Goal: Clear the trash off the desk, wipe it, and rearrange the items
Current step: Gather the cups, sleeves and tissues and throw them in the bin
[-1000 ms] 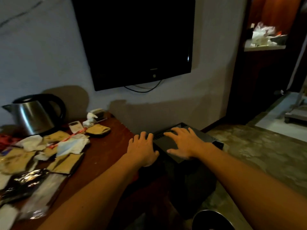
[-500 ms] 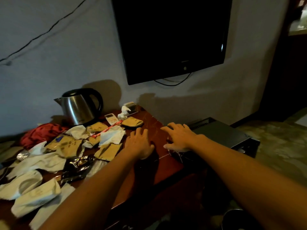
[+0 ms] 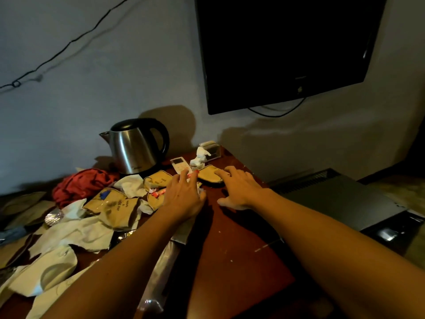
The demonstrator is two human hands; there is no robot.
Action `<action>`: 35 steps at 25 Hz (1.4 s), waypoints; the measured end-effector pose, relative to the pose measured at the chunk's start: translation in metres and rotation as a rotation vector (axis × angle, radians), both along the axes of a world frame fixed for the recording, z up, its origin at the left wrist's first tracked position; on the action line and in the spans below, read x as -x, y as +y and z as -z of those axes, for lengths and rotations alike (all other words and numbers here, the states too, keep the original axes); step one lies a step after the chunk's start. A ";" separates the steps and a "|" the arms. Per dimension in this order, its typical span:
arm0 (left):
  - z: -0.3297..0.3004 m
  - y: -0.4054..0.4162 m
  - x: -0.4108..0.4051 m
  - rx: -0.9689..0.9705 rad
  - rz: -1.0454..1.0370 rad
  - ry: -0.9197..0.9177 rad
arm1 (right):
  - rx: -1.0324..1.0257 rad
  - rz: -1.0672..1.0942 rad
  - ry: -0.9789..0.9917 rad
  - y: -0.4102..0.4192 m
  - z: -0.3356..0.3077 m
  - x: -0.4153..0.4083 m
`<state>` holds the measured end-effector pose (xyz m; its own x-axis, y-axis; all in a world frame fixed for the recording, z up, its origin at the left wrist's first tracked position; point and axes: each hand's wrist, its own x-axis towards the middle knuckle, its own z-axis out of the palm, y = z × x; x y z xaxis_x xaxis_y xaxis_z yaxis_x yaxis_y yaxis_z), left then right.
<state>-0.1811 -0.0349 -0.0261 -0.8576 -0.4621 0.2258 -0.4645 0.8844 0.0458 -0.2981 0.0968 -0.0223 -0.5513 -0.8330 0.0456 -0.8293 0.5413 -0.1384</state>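
Left hand (image 3: pixel 184 196) and right hand (image 3: pixel 239 188) seemingly touch desk (image 3: pixel 234 238) trash (image 3: pixel 110 208).

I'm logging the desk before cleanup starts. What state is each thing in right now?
Kettle: upright, lid shut.
TV: screen dark.
Remote: lying flat, face up.
Red cloth: bunched in a heap.
Tissues: crumpled, scattered.
Brown paper packets: torn open, strewn flat.
Left hand: open, fingers spread over the litter.
Right hand: open, fingertips on a brown packet.
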 end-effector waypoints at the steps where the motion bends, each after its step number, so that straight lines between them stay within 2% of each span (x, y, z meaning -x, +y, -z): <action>1: -0.001 -0.007 0.006 -0.009 -0.005 0.007 | 0.010 0.003 0.006 -0.010 0.002 0.004; 7: 0.006 -0.031 0.045 -0.055 0.026 0.030 | 0.111 0.052 -0.040 -0.054 0.018 0.034; 9: 0.008 -0.035 0.056 -0.041 0.041 0.051 | 0.155 0.117 -0.071 -0.059 0.025 0.041; 11: 0.011 -0.039 0.068 -0.026 -0.011 0.050 | 0.281 0.233 -0.095 -0.057 0.028 0.049; 15: 0.010 -0.038 0.095 -0.033 -0.182 -0.033 | 0.592 0.534 -0.401 -0.045 0.027 0.073; 18: 0.010 -0.037 0.120 -0.008 -0.165 -0.116 | 0.679 0.600 -0.541 -0.043 0.030 0.084; 21: 0.015 -0.035 0.139 -0.043 -0.114 -0.097 | 0.695 0.583 -0.554 -0.042 0.035 0.084; 24: 0.019 -0.021 0.142 0.003 -0.039 -0.126 | 0.697 0.568 -0.546 -0.040 0.033 0.083; 30: 0.022 0.018 0.106 0.066 0.028 -0.162 | 0.603 0.607 -0.496 -0.026 0.024 0.061; 35: 0.013 0.061 0.063 -0.033 0.091 -0.163 | 0.589 0.547 -0.446 -0.001 0.025 0.032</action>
